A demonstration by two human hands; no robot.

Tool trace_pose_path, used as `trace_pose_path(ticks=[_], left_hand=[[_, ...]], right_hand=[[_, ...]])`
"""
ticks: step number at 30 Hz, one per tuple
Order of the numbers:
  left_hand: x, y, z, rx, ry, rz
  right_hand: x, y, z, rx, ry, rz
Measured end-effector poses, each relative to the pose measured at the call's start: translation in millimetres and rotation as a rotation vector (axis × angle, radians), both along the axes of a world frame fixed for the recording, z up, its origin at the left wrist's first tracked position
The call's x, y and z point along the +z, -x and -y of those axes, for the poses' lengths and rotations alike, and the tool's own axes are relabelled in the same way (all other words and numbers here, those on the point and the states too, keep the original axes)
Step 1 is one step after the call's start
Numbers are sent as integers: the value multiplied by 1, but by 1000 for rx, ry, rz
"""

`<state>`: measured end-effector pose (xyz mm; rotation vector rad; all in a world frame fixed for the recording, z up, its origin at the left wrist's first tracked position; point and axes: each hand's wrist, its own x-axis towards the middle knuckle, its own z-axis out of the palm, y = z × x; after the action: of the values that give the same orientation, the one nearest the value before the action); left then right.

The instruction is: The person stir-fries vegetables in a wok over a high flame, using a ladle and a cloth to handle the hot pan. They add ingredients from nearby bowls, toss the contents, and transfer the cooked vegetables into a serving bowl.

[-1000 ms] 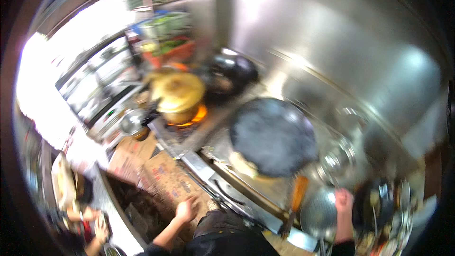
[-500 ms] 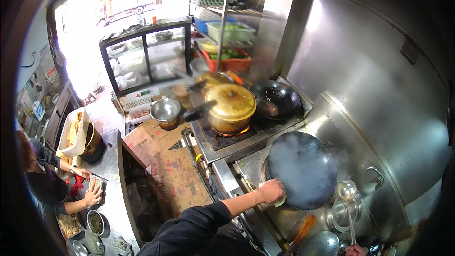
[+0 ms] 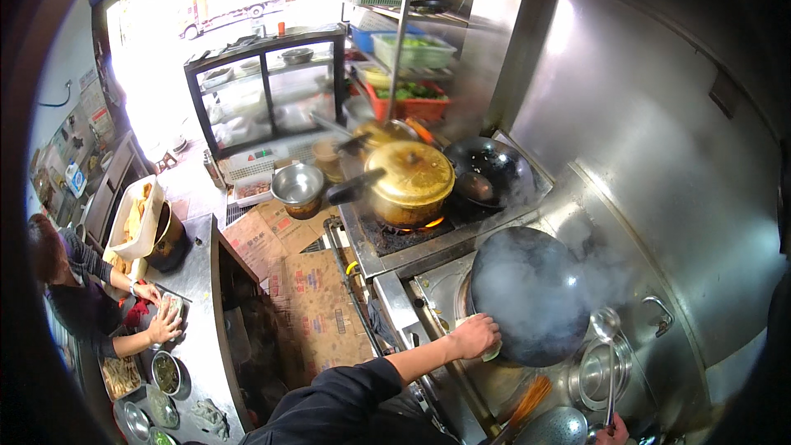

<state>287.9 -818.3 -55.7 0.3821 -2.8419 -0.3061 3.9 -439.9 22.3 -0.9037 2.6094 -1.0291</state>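
A large dark wok point(image 3: 527, 288) stands on the stove to the right, with smoke or steam rising from it. At its near left rim my left hand point(image 3: 475, 335) is closed, gripping the edge through a pale folded cloth point(image 3: 492, 353). My right hand point(image 3: 614, 430), partly cut off at the lower edge, is closed around the handle of a long metal ladle point(image 3: 606, 324). The ladle's bowl hangs beside the wok, over or near a round metal pot point(image 3: 590, 377). A perforated skimmer point(image 3: 554, 427) and a brush with orange bristles point(image 3: 534, 394) lie below the wok.
A lidded yellow pot point(image 3: 408, 177) sits over flame, its black handle pointing left. Behind it rests another black wok point(image 3: 486, 173). Across the aisle, a co-worker point(image 3: 78, 288) handles a container at a steel counter point(image 3: 198, 297). Cardboard point(image 3: 317, 305) covers the floor.
The whole view has shifted slightly. Smoke now spreads further right of the wok. Both hands keep their grips, and a little more of my right hand shows.
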Motion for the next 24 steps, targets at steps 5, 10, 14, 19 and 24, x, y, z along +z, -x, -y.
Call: trace_pose_path(ticks=[5,10,14,19,24], left_hand=[[22,-26,-11,-1,19,-398],[-13,-154,-19,399,-87,-144],[-18,-242,-54,621,-194,-55],[-1,-252,-59,705,-253,99],[25,-159,-16,373,-180,-170]], right_hand=[[-82,73,-32,-74,297,-299],[-97,51,18,-294,99,-22],[-166,62,-2,-353,-122,-240],[-132,52,19,-581,550,1131],[-111,66,-16,-541,1273,1872]])
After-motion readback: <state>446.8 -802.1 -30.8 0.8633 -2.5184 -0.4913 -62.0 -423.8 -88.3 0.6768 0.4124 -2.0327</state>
